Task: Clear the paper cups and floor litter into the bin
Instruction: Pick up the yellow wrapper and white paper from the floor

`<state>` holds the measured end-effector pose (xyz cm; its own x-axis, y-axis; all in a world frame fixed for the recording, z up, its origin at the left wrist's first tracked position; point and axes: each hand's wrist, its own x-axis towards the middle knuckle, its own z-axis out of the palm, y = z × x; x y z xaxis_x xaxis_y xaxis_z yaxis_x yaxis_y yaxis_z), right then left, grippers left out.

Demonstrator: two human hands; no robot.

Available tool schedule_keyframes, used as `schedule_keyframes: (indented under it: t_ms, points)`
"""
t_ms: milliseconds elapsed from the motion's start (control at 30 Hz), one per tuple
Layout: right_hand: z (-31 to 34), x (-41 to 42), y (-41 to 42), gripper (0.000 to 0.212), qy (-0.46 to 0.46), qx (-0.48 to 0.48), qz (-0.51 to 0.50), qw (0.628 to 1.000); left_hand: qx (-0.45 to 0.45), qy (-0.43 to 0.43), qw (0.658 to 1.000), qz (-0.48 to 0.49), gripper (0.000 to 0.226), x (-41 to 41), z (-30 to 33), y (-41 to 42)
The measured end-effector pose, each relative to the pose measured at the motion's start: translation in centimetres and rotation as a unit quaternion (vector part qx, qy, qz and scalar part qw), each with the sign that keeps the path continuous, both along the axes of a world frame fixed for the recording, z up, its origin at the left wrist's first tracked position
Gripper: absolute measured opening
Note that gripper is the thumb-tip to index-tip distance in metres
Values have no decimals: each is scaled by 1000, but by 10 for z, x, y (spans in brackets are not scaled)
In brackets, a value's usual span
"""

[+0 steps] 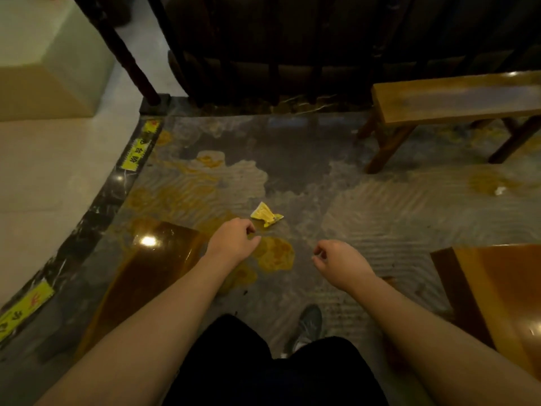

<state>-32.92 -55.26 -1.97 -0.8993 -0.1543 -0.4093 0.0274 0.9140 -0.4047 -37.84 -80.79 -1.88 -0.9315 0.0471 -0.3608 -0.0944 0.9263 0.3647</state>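
A crumpled yellow wrapper (265,214) lies on the patterned carpet near the middle of the view. My left hand (235,240) hovers just short of it, down and to its left, fingers loosely curled and holding nothing. My right hand (339,262) hangs further right and lower, also loosely curled and empty. A small white scrap (499,190) lies on the carpet at the right. No bin or paper cup is in view.
A wooden bench (456,98) stands at the back right, another bench (140,273) at my left, and a wooden table corner (497,294) at the right. A dark railing (278,54) lines the back. A black step edge with yellow warning tape (134,155) curves along the left.
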Motion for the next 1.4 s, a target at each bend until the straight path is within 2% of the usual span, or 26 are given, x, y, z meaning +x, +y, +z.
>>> schedule_keyframes:
  t_ms: [133,300,533,700,933,1067,1167,1233,1300,1400]
  points:
    - [-26,-50,-1,15,-34,18,-12,999,-3,-42,999,2,27,-53,-40,6]
    - [-70,-100,-17,17,-95,32,-46,994,0,-100,994,-43,28,-121,-107,-1]
    - [-168,-163,-51,18,-188,9,-112,976,-67,-155,976,-134,31,-221,-223,-33]
    - [-269,-206,-67,21,-205,-25,-141,968,-134,-167,962,-170,47,-273,-331,-30]
    - [-454,-228,-36,39,-277,2,-52,959,-177,-158,936,-259,61,-290,-507,17]
    - [-553,-229,-7,46,-308,39,-25,950,-196,-194,935,-224,89,-292,-599,45]
    - [-617,-238,16,61,-293,69,-22,953,-185,-200,946,-174,98,-292,-653,59]
    - [-648,-247,25,77,-280,88,-28,955,-172,-207,953,-138,92,-291,-678,61]
    - [-675,-254,27,92,-269,95,-30,958,-183,-210,954,-115,74,-289,-695,59]
    - [-703,-252,19,105,-288,109,8,951,-227,-167,945,-167,52,-289,-706,53]
